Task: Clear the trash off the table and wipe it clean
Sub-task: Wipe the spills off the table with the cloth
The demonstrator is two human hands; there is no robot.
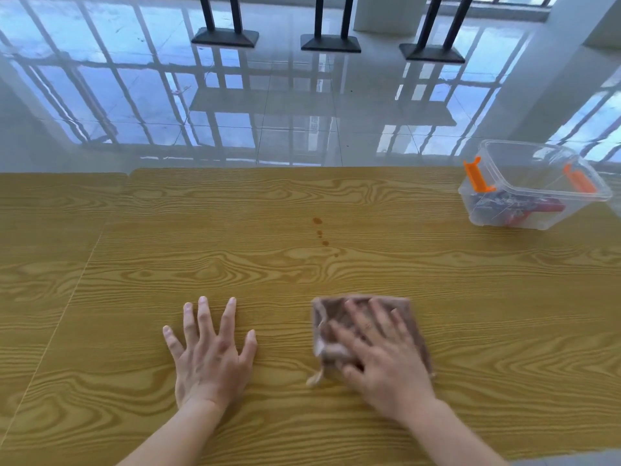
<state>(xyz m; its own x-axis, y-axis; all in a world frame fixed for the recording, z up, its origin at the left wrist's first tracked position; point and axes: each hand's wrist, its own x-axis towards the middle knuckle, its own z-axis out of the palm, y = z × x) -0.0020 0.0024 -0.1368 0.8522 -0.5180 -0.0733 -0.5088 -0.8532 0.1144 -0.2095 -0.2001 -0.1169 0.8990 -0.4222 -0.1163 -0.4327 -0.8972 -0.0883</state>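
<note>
A folded brown cloth (408,317) lies flat on the yellow wood-grain table (235,237), near the front edge right of centre. My right hand (379,358) presses down on it with fingers spread, blurred by motion. My left hand (210,351) rests flat on the bare table to the left, fingers apart, holding nothing. A short line of small brown stains (321,232) marks the table beyond the cloth, towards the middle.
A clear plastic bin (534,186) with orange latches stands at the far right corner, with red and dark wrappers inside. Beyond the far table edge is a glossy tiled floor with black table bases (331,43). A second tabletop (43,210) adjoins on the left.
</note>
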